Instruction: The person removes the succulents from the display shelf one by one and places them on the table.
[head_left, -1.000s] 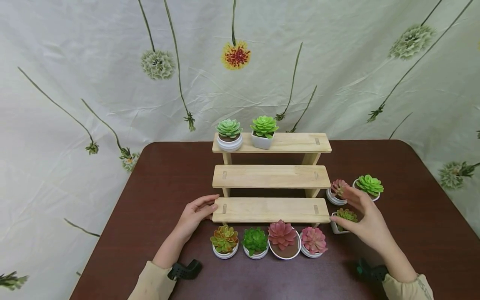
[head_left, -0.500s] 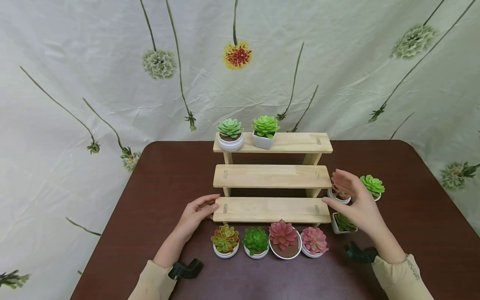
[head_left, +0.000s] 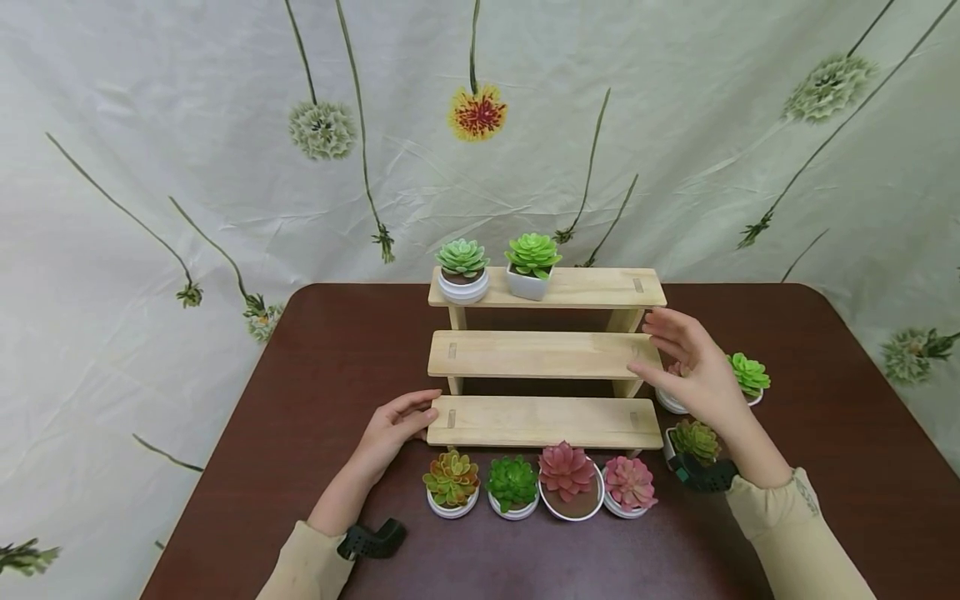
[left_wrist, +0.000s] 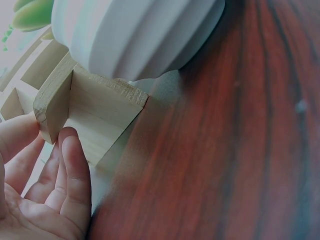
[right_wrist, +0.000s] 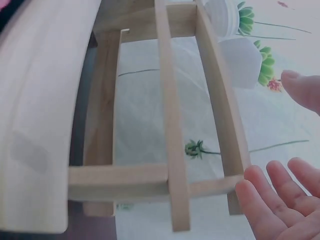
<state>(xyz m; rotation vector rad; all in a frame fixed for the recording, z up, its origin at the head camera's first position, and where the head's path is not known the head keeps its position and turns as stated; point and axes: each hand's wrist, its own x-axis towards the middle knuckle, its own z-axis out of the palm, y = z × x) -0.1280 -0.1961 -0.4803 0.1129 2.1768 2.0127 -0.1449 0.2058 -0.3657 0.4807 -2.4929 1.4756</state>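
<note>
A three-tier wooden display stand [head_left: 543, 354] stands on the table. At its lowest tier, my left hand [head_left: 395, 425] pinches the left end of the board; in the left wrist view the thumb and fingertips lie on either side of that wooden end [left_wrist: 52, 102]. My right hand [head_left: 693, 367] holds nothing, its fingers spread and slightly bent, overlapping the right end of the middle tier. Two potted succulents, one pale green [head_left: 462, 260] and one bright green [head_left: 532, 257], sit on the left half of the top tier. The right hand partly hides a reddish succulent [head_left: 672, 398] behind it.
A row of potted succulents stands before the stand: orange-green [head_left: 450, 475], dark green [head_left: 513, 482], dusky red [head_left: 567, 471] and pink [head_left: 630, 483]. Right of the stand are a square-potted succulent [head_left: 696, 440] and a bright green one [head_left: 748, 373]. A floral cloth [head_left: 225, 167] hangs behind the table [head_left: 322, 350].
My right hand has moved up and to the left, from over the pots on the right to the middle tier's right end. The left hand has stayed in place.
</note>
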